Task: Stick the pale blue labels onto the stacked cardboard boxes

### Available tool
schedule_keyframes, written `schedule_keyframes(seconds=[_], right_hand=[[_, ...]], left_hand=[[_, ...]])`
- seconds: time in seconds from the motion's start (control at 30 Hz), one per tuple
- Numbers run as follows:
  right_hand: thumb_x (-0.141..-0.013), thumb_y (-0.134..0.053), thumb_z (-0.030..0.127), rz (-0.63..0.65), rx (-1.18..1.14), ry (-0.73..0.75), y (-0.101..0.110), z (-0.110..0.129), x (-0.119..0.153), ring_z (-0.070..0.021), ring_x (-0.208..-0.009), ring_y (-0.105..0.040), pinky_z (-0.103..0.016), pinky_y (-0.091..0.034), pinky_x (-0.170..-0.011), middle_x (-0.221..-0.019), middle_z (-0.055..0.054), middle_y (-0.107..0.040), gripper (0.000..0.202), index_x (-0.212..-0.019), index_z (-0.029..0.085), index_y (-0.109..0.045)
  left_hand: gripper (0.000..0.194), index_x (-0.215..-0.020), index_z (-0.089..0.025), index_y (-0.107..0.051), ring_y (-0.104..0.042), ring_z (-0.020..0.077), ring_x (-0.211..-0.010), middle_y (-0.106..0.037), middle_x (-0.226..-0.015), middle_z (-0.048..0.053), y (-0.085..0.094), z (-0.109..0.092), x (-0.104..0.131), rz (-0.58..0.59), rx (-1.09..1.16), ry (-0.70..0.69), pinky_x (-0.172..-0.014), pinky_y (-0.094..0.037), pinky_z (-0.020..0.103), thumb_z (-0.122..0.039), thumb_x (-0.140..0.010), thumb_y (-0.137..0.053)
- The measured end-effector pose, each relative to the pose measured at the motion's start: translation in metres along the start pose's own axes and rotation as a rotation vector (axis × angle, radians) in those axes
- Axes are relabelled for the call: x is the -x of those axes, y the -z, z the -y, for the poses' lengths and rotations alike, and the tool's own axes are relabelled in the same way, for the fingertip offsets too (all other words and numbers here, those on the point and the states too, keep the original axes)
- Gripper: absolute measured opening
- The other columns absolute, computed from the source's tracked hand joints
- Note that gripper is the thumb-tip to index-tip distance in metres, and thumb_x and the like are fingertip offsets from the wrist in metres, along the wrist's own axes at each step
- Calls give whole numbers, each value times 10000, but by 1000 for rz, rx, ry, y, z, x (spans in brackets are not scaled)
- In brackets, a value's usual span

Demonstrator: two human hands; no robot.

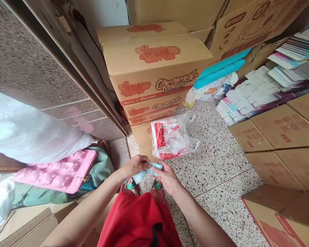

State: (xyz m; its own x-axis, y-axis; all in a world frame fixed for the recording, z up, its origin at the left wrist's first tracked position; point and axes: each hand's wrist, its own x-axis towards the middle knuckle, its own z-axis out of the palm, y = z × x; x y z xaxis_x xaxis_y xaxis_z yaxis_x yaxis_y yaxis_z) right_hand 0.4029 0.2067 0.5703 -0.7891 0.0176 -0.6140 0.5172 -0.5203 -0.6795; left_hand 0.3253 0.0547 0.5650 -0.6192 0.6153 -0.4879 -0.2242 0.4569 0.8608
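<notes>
Held between my two hands, in front of my body, is a thin, light-blue folded strip (141,176); I cannot make out its exact kind. My left hand (136,166) is closed on its left part, fingers pinched together. At its right end, my right hand (168,174) grips it between thumb and fingers. Just beyond my hands lies a clear plastic bag (192,132) with a red-and-white printed packet (159,137) inside. It rests by a stack of cardboard boxes (154,82).
A pink moulded tray (86,164) and a white sack (28,133) are on the left. Brown cartons (285,130) stand on the right, with stacks of flat printed packaging (260,89) behind them. Turquoise trays (221,72) sit at the back. Speckled floor (218,161) shows between.
</notes>
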Motion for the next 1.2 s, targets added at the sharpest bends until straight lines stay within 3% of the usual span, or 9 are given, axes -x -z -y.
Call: schedule_keyframes(seconds=[0.23, 0.43, 0.63, 0.77, 0.93, 1.2], right_hand=[[-442, -874, 337, -26, -20, -34, 16, 18, 48, -131, -677, -612, -266, -522, -627, -756, 14, -637, 450, -767, 183, -605], [-465, -857, 368, -60, -45, 11, 42, 38, 66, -133, -627, -598, -268, -518, -574, -695, 13, -637, 409, -713, 173, -597], [-471, -836, 402, -94, 103, 58, 63, 52, 72, -128, -580, -568, -265, -518, -532, -622, 30, -590, 395, -717, 174, -627], [-508, -803, 415, -130, 210, 97, 74, 54, 74, -125, -545, -529, -258, -508, -470, -573, 42, -535, 349, -705, 176, -641], [-479, -801, 368, -253, 124, 164, 82, 53, 78, -125, -526, -492, -270, -513, -441, -547, 41, -523, 307, -649, 169, -640], [-463, -799, 340, -450, -152, 152, 84, 40, 57, -165, -600, -578, -309, -537, -539, -639, 3, -611, 314, -653, 180, -608]], left_hand=[[385, -689, -109, -600, -375, 84, -554, -475, -564, -31, -30, -50, 24, 9, -66, 39, -508, -300, 201, -483, -628, -674], [316, -747, -90, -611, -412, 87, -556, -521, -603, -9, -52, -76, 21, 98, -6, 38, -527, -335, 206, -392, -660, -646], [140, -734, -117, -638, -395, 88, -563, -502, -590, -20, -73, -96, 4, 84, -354, -46, -534, -297, 195, -228, -711, -557], [153, -752, -134, -655, -419, 102, -572, -524, -607, -4, -87, -102, -2, 43, -576, -92, -539, -278, 208, -222, -748, -531], [215, -757, -131, -639, -414, 103, -573, -519, -608, -7, -101, -96, -7, 94, -525, -176, -553, -305, 203, -290, -804, -501], [223, -758, -170, -571, -492, 133, -615, -571, -694, 31, -124, -90, -16, -148, -636, -309, -593, -333, 236, -304, -865, -428]])
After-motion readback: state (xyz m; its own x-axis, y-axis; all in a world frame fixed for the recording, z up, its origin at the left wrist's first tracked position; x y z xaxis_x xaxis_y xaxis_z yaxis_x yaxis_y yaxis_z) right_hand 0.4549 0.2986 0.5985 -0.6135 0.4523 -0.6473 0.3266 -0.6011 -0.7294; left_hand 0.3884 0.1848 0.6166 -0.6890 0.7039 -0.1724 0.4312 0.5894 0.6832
